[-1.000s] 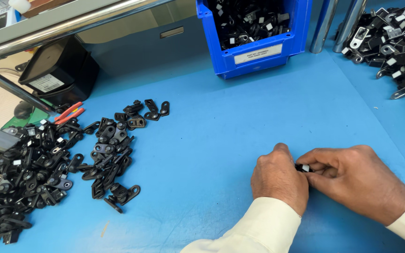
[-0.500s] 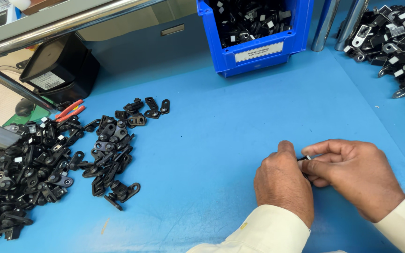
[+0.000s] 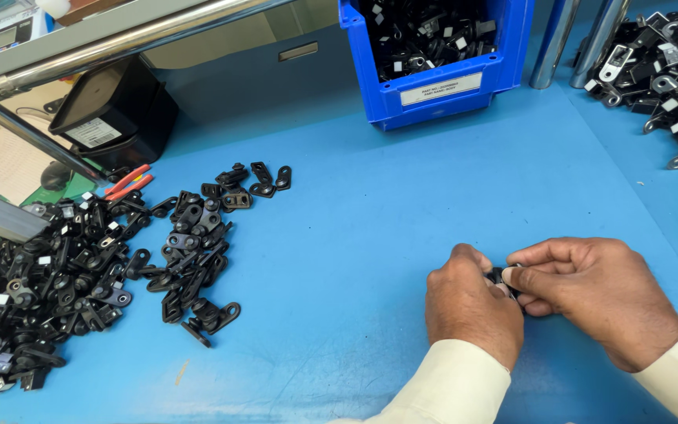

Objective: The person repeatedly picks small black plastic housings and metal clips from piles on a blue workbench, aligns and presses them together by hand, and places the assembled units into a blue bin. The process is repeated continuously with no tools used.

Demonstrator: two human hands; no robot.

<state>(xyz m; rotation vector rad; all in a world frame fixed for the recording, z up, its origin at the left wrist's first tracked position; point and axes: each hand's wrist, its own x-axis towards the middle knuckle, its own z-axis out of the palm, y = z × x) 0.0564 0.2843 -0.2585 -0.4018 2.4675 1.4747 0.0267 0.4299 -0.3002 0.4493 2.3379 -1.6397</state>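
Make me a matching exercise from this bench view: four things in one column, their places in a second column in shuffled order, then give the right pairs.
Things
1. blue bin
2. red-handled pliers
3. small black part
4. large pile of black parts

Places
A. pinched between the left hand and right hand
B. far edge of the blue mat, middle
C. left side of the mat
D. beside the black box, upper left

Pairs: 1-B, 2-D, 3-A, 4-C
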